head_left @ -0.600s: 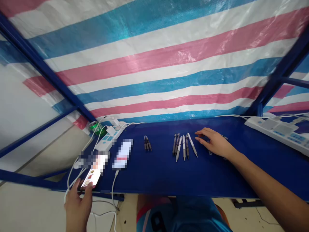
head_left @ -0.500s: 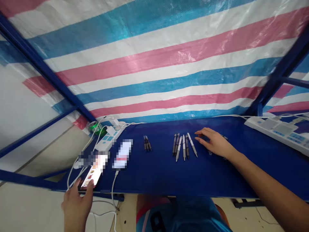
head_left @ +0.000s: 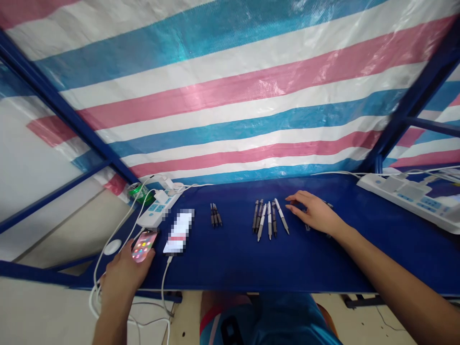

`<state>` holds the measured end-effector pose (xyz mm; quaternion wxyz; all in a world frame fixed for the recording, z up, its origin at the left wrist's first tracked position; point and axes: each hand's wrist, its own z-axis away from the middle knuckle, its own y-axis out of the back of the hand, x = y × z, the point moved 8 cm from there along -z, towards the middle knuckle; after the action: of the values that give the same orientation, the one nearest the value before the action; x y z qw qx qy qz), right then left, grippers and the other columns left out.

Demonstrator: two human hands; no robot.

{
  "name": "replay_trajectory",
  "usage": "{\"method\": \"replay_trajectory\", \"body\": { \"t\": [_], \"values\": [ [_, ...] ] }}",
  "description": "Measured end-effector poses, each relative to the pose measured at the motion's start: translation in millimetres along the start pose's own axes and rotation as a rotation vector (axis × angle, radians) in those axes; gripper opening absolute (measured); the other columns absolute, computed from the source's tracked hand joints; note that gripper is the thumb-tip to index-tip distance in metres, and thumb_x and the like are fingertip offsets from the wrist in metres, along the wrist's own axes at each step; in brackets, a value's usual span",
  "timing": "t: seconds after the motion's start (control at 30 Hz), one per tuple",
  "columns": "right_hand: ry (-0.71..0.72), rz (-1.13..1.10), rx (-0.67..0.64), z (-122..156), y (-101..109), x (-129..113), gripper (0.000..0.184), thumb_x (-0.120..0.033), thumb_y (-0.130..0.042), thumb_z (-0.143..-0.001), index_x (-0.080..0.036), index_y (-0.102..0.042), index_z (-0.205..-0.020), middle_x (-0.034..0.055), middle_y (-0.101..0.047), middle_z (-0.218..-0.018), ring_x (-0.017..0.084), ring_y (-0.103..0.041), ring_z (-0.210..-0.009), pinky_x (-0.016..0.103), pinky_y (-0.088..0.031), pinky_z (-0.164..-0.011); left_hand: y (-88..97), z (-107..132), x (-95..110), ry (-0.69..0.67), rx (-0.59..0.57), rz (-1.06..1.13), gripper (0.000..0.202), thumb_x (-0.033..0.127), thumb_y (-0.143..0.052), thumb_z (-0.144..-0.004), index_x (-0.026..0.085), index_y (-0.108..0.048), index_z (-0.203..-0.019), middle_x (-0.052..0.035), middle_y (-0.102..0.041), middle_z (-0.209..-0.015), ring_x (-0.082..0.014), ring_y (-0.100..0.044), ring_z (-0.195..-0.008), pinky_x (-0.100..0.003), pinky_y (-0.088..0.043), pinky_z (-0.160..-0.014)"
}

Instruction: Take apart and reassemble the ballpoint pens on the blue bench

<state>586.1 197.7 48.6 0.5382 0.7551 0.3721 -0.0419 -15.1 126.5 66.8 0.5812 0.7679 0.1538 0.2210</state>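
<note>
My left hand (head_left: 125, 268) is wrapped round the lower part of a smartphone (head_left: 144, 243) lying at the left of the blue table, its screen lit with coloured icons. My right hand (head_left: 312, 211) rests palm down on the right part of the table, thumb and index finger apart, nothing between them. Just left of its fingertips lies a row of several pens, among them a white pen (head_left: 281, 216) and a dark pen (head_left: 255, 215). Small items partly hidden under the right hand are too unclear to name. Three short dark pens (head_left: 216, 215) lie further left.
A second phone (head_left: 178, 232), its screen blurred, lies beside the first with a white cable attached. Power strips stand at the left (head_left: 160, 209) and right (head_left: 413, 199). A green can (head_left: 139, 192) sits at the back left. Striped sheeting (head_left: 230, 105) hangs behind.
My left hand has moved up and forward over the phone, whose screen switched from a bright page to icons. The right hand stays in place; the view shifts slightly.
</note>
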Motion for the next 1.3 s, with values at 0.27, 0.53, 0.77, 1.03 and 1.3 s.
{"method": "replay_trajectory", "body": {
  "t": [0.27,0.53,0.77,1.03,1.3],
  "values": [
    [0.006,0.040,0.030,-4.0,2.0,0.6,0.028,-0.041,-0.056,-0.104,-0.026,-0.070,-0.122,0.0101,-0.075,-0.112,0.031,-0.070,-0.109,0.052,-0.056,-0.102,23.9,9.4,16.9,-0.070,0.154,0.093,0.080,0.063,-0.063,-0.086,0.012,-0.058,-0.148,-0.0277,-0.060,-0.144,-0.0525,-0.059,-0.129,-0.070,-0.048,-0.104],
    [-0.080,0.216,0.092,-4.8,5.9,22.9,0.025,-0.037,-0.052,-0.104,-0.024,-0.071,-0.113,0.0102,-0.076,-0.100,0.031,-0.068,-0.099,0.048,-0.056,-0.093,51.0,74.8,244.7,-0.749,0.092,0.564,0.042,0.046,-0.053,-0.103,0.019,-0.069,-0.130,-0.0119,-0.065,-0.136,-0.0268,-0.062,-0.124,-0.038,-0.053,-0.106],
    [-0.440,0.451,0.170,8.3,24.8,56.1,0.032,-0.046,-0.049,-0.104,-0.023,-0.072,-0.110,0.0120,-0.075,-0.087,0.028,-0.070,-0.073,0.036,-0.048,-0.064,-27.8,48.2,345.7,-0.734,-0.170,0.269,0.046,0.039,-0.058,-0.103,0.015,-0.062,-0.142,-0.0194,-0.060,-0.135,-0.0320,-0.058,-0.125,-0.042,-0.050,-0.101],
    [-0.543,0.396,0.064,14.6,37.6,71.8,0.041,-0.059,-0.051,-0.101,-0.024,-0.069,-0.089,0.0101,-0.074,-0.073,0.030,-0.072,-0.071,0.035,-0.041,-0.058,-47.7,20.6,320.7,-0.598,0.011,0.107,0.047,0.039,-0.048,-0.105,0.012,-0.060,-0.142,-0.0217,-0.058,-0.133,-0.0359,-0.055,-0.126,-0.042,-0.049,-0.100],
    [-0.238,0.059,-0.320,10.7,-0.9,31.3,0.021,-0.044,-0.065,-0.094,-0.024,-0.066,-0.102,0.0012,-0.073,-0.073,0.021,-0.067,-0.066,0.033,-0.047,-0.068,-63.1,16.6,295.0,-0.439,-0.221,0.020,0.047,0.041,-0.049,-0.104,0.012,-0.056,-0.140,-0.0206,-0.066,-0.130,-0.0369,-0.067,-0.117,-0.045,-0.054,-0.093]
  ]
}}
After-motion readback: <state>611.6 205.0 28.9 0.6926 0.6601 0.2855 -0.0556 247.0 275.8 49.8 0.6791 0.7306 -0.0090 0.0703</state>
